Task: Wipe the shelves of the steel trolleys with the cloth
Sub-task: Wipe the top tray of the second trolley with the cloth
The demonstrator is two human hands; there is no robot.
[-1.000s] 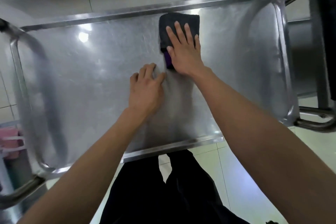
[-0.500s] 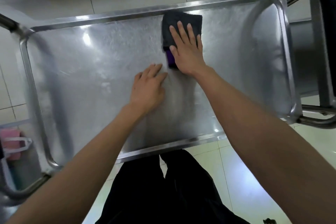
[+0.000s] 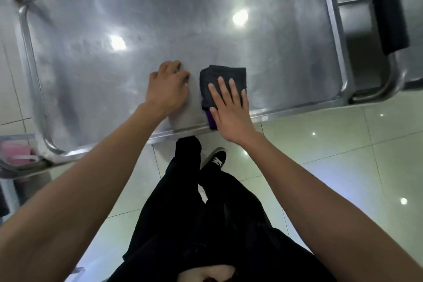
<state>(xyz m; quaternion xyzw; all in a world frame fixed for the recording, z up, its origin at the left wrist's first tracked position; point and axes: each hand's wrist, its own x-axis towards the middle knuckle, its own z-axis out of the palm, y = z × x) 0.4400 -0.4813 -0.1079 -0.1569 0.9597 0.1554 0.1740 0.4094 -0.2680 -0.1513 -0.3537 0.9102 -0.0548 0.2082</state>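
Two hands on the top shelf (image 3: 91,89) of the steel trolley (image 3: 329,36) here. The right hand (image 3: 229,105) lies flat with fingers straight, pressing down on the folded dark cloth (image 3: 219,73), which sits right at the near rim under that palm, a purple corner poking out below the thumb. The left hand (image 3: 168,89) rests just beside the cloth with fingers curled under a bit; looks like it's holding nothing and only bracing, though the knuckles hide the tips so I can't swear to it.

To do this stroke well I'd keep the palm flat and the pressure even, overlap each pass, and run the cloth into the raised rim and rounded corners where grime collects. Plenty of shelf lies beyond the left hand.

Past the right hand there's a second trolley's tube frame (image 3: 377,89) and a dark panel (image 3: 386,7), close enough to bump knuckles. Something pink (image 3: 16,153) sits low off the left forearm.
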